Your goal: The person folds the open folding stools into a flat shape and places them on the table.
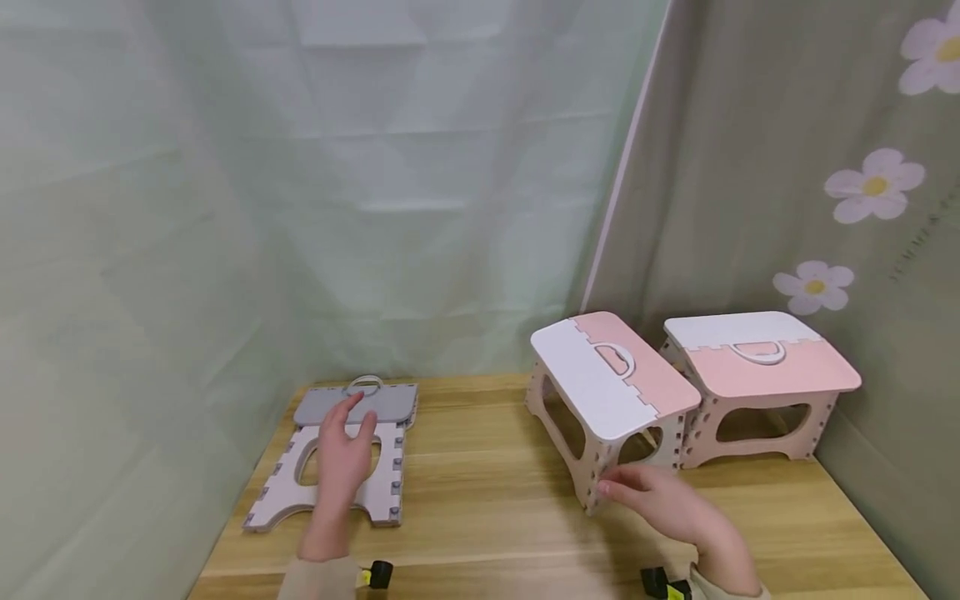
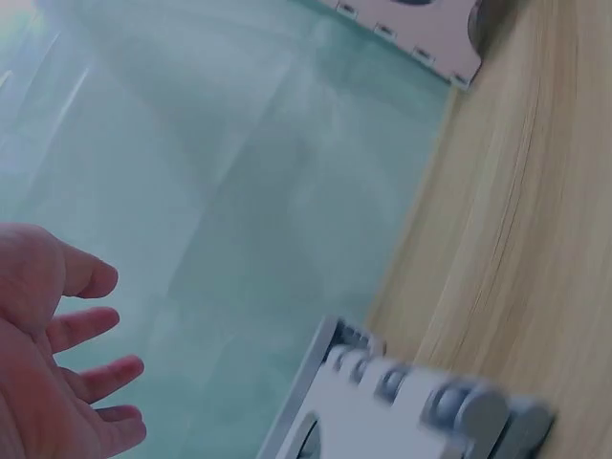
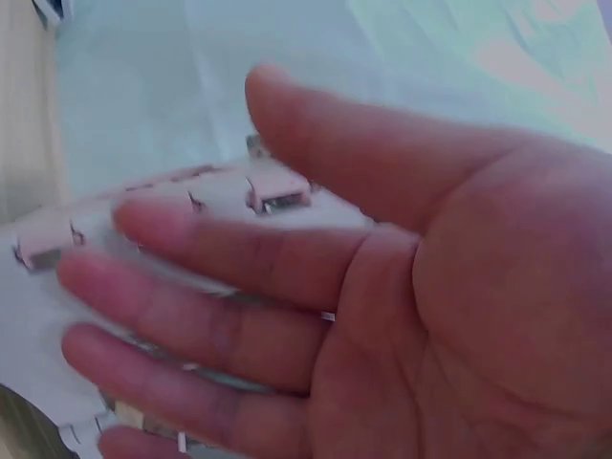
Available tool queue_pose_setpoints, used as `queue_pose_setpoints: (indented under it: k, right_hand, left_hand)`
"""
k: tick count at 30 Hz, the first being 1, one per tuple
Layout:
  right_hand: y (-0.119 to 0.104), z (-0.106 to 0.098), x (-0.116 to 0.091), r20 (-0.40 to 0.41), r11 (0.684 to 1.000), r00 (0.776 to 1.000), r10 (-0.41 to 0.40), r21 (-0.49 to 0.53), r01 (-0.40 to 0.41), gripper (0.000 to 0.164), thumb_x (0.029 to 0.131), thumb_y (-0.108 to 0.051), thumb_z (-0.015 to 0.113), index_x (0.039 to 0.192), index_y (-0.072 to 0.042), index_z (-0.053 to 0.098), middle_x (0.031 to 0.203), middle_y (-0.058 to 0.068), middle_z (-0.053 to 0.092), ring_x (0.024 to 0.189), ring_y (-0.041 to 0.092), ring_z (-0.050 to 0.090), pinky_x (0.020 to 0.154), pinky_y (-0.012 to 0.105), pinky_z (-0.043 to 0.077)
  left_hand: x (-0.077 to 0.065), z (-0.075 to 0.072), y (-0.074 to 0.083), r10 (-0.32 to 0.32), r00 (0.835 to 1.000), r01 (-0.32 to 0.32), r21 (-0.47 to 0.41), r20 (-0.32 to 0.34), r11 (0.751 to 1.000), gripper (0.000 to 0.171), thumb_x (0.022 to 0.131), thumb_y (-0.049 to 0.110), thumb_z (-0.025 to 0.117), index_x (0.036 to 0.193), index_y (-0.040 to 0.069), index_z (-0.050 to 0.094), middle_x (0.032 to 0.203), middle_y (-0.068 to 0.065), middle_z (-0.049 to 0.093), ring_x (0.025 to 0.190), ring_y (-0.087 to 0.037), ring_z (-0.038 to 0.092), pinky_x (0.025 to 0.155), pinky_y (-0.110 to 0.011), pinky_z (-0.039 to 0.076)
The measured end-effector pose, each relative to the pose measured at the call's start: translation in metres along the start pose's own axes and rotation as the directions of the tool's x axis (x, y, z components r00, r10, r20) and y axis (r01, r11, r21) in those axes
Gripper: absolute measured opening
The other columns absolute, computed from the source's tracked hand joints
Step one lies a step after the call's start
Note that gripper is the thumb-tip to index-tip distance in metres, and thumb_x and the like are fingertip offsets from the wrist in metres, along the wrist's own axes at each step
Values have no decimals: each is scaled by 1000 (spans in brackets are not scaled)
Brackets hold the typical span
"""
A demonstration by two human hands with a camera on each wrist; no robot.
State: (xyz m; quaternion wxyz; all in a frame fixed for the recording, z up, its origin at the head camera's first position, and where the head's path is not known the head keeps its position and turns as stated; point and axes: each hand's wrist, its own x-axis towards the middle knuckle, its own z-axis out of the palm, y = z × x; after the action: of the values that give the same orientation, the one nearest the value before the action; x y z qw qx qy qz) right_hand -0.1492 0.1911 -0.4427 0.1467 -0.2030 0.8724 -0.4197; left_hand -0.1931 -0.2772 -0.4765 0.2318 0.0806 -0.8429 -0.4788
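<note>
A folded step stool [image 1: 386,492], grey and white with a carry handle [image 1: 366,381], lies flat on the left of the table. Over it hovers my left hand [image 1: 345,462], fingers spread and nothing in the palm; the left wrist view shows this hand [image 2: 67,354] beside the hinged edge [image 2: 402,387] of that stool. A pink-and-white step stool [image 1: 600,375] stands unfolded right of the middle, turned at an angle. My right hand [image 1: 660,500] is at its near corner leg, fingertips close to the hinge edge. In the right wrist view the fingers [image 3: 210,320] are straight and extended.
Another pink-and-white step stool [image 1: 780,375] stands unfolded at the right, right beside the angled one. The wooden table [image 1: 465,483] backs onto a pale curtain [image 1: 420,208], with a flowered curtain [image 1: 720,167] at the right.
</note>
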Motion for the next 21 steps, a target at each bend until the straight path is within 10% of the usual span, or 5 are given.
queue_pose_setpoints:
  k: [12, 21]
  right_hand:
    - [-1, -5, 3, -222, 985, 964, 144, -65, -162, 52, 106, -36, 67, 136, 6, 65, 126, 18, 73, 115, 36, 69, 95, 55, 56]
    - [7, 2, 7, -193, 984, 966, 175, 8, -177, 55, 105, -36, 69, 139, 7, 62, 136, 22, 67, 124, 43, 64, 100, 59, 53]
  left_hand:
    - [-2, 37, 14, 15, 999, -11, -91, 43, 996, 42, 106, 10, 66, 146, -1, 61, 155, -27, 49, 150, -44, 38, 123, -59, 26]
    - [-13, 51, 8, -67, 991, 80, -116, 112, 990, 43, 108, 15, 64, 148, 2, 60, 158, -26, 47, 152, -42, 35, 124, -58, 24]
